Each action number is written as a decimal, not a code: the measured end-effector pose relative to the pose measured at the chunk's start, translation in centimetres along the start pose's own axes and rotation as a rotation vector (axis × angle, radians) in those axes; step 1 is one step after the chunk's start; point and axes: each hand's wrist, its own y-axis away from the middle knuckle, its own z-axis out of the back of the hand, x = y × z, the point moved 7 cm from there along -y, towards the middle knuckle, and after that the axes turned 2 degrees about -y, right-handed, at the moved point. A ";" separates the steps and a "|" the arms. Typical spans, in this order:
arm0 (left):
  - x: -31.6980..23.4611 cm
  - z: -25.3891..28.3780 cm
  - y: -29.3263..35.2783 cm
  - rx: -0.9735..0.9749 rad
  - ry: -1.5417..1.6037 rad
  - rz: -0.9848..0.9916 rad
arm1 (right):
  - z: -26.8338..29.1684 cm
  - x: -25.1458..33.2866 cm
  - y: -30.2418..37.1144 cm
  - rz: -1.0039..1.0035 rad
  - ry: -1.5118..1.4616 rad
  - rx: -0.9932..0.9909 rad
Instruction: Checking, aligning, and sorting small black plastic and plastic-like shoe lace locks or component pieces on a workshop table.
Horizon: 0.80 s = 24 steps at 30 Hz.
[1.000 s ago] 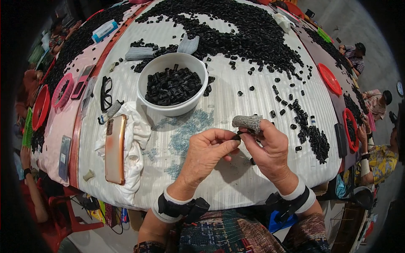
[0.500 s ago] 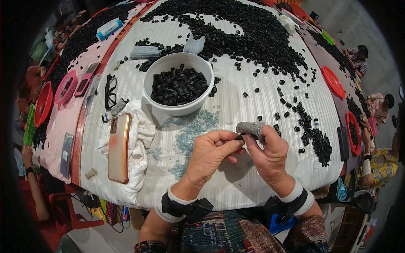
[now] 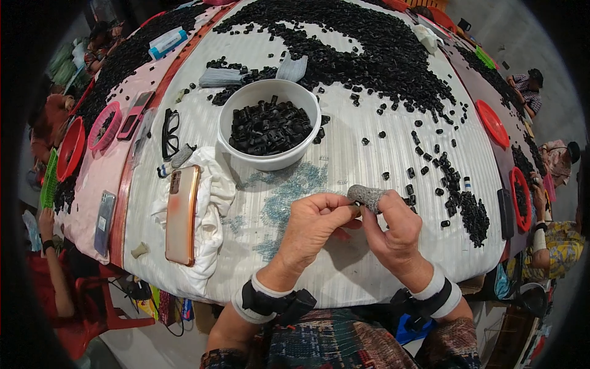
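Observation:
My left hand [image 3: 307, 230] and my right hand [image 3: 396, 237] meet above the near middle of the cloth-covered table, fingertips almost touching. Both are closed in a pinch around a small black plastic part [image 3: 357, 204], which the fingers mostly hide. A grey knitted finger cover [image 3: 369, 197] sits on my right index finger. Beyond my hands stands a white bucket [image 3: 270, 162] holding many similar black parts [image 3: 270, 129]. More loose black parts [image 3: 452, 178] lie to the right of my right hand, with a denser heap of smaller dark pieces [image 3: 474, 218] beside them.
A wide spread of black parts [image 3: 393, 55] covers the far table. At left lie a phone in an orange-edged case [image 3: 182, 215], a white cloth [image 3: 215, 200], and black glasses [image 3: 168, 138]. Grey knitted pieces [image 3: 220, 77] lie behind the bucket. People sit along both side tables.
The table scene has shifted slightly right in view. My fingers have turned a little around the black part, which shows less now. Both hands stay together.

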 end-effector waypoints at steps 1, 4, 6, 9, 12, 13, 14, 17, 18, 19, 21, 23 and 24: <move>0.0 0.0 0.0 0.005 -0.006 0.006 | -0.1 0.1 0.1 0.021 -0.024 0.020; 0.0 0.3 -0.1 0.028 0.018 0.000 | -0.4 0.7 -0.1 0.023 -0.102 0.065; 0.0 0.3 -0.1 -0.002 0.088 0.015 | -0.7 0.7 -0.3 0.007 -0.149 0.089; -0.1 0.3 0.0 -0.030 0.169 0.020 | -0.5 0.9 -0.8 0.051 -0.022 0.024; -0.1 0.4 -0.1 -0.041 0.180 -0.008 | -1.5 0.9 -0.8 0.118 0.118 0.100; -0.1 0.5 -0.2 -0.051 0.181 -0.023 | -1.8 0.9 -0.7 0.119 0.142 0.126; -0.2 0.5 -0.1 -0.049 0.181 -0.022 | -2.1 0.9 -0.5 0.119 0.167 0.153; 0.1 0.4 -0.2 -0.018 0.140 0.014 | -2.3 1.0 -0.5 0.136 0.215 0.150; 0.1 0.5 -0.2 -0.026 0.143 -0.003 | -2.2 1.1 -0.5 0.136 0.215 0.150; 0.1 0.6 -0.2 -0.033 0.147 -0.021 | -2.2 1.2 -0.6 0.137 0.232 0.157; 0.2 0.7 -0.3 -0.041 0.124 -0.023 | -2.3 1.2 -0.5 0.135 0.249 0.166; 0.2 0.7 -0.3 -0.050 0.101 -0.026 | -2.1 1.3 -0.6 0.174 0.283 0.133; 0.2 0.7 -0.2 -0.044 0.081 -0.018 | -2.1 1.2 -0.5 0.172 0.282 0.133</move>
